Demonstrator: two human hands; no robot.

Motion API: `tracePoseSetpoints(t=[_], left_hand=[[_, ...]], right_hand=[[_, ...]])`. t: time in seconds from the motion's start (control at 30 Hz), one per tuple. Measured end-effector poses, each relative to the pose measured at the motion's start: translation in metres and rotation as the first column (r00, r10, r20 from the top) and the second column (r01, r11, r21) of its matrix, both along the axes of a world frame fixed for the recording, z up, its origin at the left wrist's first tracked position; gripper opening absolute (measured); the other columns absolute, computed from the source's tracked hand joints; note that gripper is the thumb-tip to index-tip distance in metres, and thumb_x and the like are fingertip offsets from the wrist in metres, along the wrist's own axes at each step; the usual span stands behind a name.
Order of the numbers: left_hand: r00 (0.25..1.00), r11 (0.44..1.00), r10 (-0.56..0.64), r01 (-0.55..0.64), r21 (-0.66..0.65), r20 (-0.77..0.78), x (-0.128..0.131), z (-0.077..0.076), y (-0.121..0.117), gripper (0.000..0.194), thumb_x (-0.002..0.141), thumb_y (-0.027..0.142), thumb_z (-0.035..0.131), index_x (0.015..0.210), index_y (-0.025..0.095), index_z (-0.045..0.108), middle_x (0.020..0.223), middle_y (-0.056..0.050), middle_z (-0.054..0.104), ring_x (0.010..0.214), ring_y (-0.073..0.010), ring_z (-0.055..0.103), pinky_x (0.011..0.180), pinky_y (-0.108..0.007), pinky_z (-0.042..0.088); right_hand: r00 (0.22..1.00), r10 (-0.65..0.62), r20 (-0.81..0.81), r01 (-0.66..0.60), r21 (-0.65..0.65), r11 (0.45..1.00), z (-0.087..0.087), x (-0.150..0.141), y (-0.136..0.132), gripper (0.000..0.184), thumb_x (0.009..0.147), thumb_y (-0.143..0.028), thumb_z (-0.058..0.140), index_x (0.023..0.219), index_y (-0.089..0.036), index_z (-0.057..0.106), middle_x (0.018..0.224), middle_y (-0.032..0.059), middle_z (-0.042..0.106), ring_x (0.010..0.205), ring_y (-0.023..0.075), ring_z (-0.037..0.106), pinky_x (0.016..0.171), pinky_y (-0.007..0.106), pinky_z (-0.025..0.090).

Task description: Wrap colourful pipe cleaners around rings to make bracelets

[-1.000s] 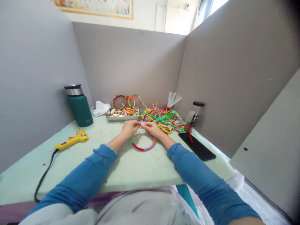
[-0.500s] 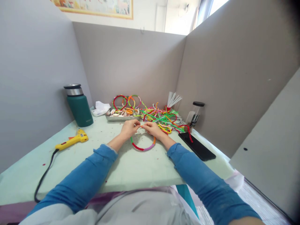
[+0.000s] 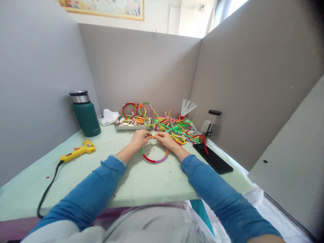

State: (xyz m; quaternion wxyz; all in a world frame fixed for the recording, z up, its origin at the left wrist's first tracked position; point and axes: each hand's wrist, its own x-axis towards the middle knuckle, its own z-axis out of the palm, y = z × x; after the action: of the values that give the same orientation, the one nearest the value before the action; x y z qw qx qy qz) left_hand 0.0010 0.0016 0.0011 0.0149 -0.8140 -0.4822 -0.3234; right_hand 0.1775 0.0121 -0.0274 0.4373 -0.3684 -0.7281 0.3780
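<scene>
A pipe-cleaner ring (image 3: pixel 152 161) in green, red, purple and orange hangs between my two hands, its lower curve towards me. My left hand (image 3: pixel 141 138) pinches the ring's far left part. Close beside it, my right hand (image 3: pixel 165 140) pinches the far right part, and a bit of orange shows between the fingertips. Most of the ring's far side is hidden by my fingers. Just behind my right hand lies a tangled pile of coloured pipe cleaners (image 3: pixel 174 125).
A metal tray (image 3: pixel 133 128) of shells stands behind my hands, with finished-looking rings (image 3: pixel 130 103) against the panel. Left are a green bottle (image 3: pixel 87 118) and a yellow glue gun (image 3: pixel 76 154) with its cord. Right are a black phone (image 3: pixel 215 162), a clear jar (image 3: pixel 212 124) and white sticks (image 3: pixel 187 108).
</scene>
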Motion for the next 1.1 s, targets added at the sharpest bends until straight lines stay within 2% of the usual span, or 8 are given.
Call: tracePoseSetpoints(t=[0.4, 0.67, 0.87, 1.0, 1.1], left_hand=[[0.999, 0.999, -0.030, 0.030, -0.016, -0.031, 0.000, 0.002, -0.003, 0.021, 0.076, 0.030, 0.056, 0.079, 0.018, 0.073, 0.083, -0.007, 0.068, 0.073, -0.0163, 0.058, 0.069, -0.025, 0.041], [1.000, 0.989, 0.012, -0.012, -0.150, -0.003, 0.001, 0.004, -0.003, 0.023, 0.074, 0.032, 0.055, 0.075, 0.018, 0.074, 0.063, -0.004, 0.067, 0.061, -0.0151, 0.055, 0.058, -0.023, 0.038], [0.996, 0.959, 0.026, -0.002, -0.285, 0.080, 0.001, 0.006, -0.006, 0.023, 0.074, 0.032, 0.056, 0.073, 0.016, 0.072, 0.044, 0.000, 0.056, 0.048, -0.0119, 0.052, 0.050, -0.021, 0.035], [0.989, 0.938, 0.055, -0.004, -0.346, 0.138, 0.002, 0.008, -0.009, 0.025, 0.074, 0.035, 0.056, 0.076, 0.015, 0.071, 0.040, 0.003, 0.053, 0.041, -0.0107, 0.049, 0.049, -0.022, 0.036], [0.986, 0.939, 0.057, 0.000, -0.343, 0.155, 0.002, 0.008, -0.009, 0.026, 0.074, 0.037, 0.056, 0.077, 0.015, 0.071, 0.039, 0.003, 0.051, 0.041, -0.0109, 0.048, 0.050, -0.022, 0.036]], right_hand=[[0.999, -0.011, 0.030, 0.010, 0.023, 1.000, -0.004, 0.000, 0.004, 0.033, 0.074, -0.045, 0.056, 0.076, -0.013, 0.061, 0.049, -0.0057, 0.040, 0.046, 0.0066, 0.032, 0.045, 0.020, 0.025], [0.999, -0.004, 0.047, 0.003, 0.013, 1.000, -0.003, 0.000, 0.002, 0.033, 0.072, -0.046, 0.057, 0.075, -0.013, 0.061, 0.051, -0.0054, 0.041, 0.047, 0.0068, 0.034, 0.046, 0.020, 0.026], [0.999, -0.008, 0.051, 0.006, 0.024, 1.000, -0.001, 0.000, 0.000, 0.031, 0.073, -0.045, 0.057, 0.071, -0.013, 0.059, 0.050, -0.0052, 0.042, 0.048, 0.0070, 0.034, 0.047, 0.021, 0.027], [0.999, -0.011, 0.044, 0.010, 0.030, 1.000, -0.001, 0.000, -0.001, 0.032, 0.074, -0.044, 0.057, 0.073, -0.013, 0.060, 0.051, -0.0051, 0.042, 0.048, 0.0071, 0.034, 0.047, 0.021, 0.027], [0.999, -0.018, 0.033, 0.016, 0.040, 0.999, 0.000, -0.001, -0.001, 0.032, 0.074, -0.045, 0.056, 0.074, -0.013, 0.060, 0.050, -0.0053, 0.042, 0.048, 0.0069, 0.034, 0.047, 0.021, 0.027]])
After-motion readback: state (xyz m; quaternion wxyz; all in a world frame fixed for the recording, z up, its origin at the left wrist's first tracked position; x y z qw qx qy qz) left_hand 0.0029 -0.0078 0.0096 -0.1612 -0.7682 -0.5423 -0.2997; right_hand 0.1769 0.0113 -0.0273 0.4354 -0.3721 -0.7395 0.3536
